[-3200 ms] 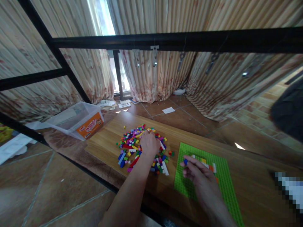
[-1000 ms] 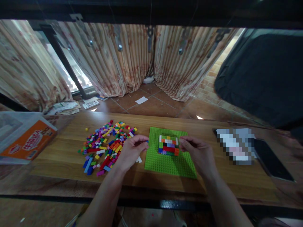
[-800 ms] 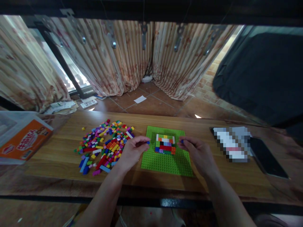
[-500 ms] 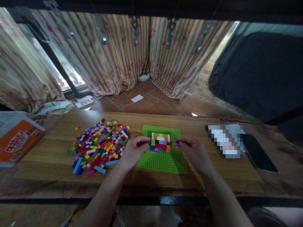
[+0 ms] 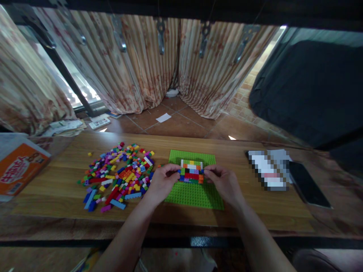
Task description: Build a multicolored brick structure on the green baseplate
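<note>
A block build of multicoloured toy bricks (image 5: 192, 176) stands on a green studded baseplate (image 5: 195, 198) in front of me. My left hand (image 5: 163, 185) is at its left side, thumb and index finger pinched on a small blue brick (image 5: 179, 171). On the opposite side, my right hand (image 5: 224, 181) pinches another small blue brick (image 5: 202, 171) against or close beside the build's right edge. Fingertips cover most of both blue bricks, so whether they are attached cannot be seen.
Left of the baseplate spreads a pile of loose coloured bricks (image 5: 124, 173) on the wooden board (image 5: 232, 151). An orange-labelled plastic box (image 5: 22, 166) sits at the far left. To the right lie a blurred-out item (image 5: 269, 170) and a dark phone (image 5: 309, 185).
My right hand has moved left, bringing its blue brick from beside the build to its right edge. My left hand has shifted slightly right, closer to the build.
</note>
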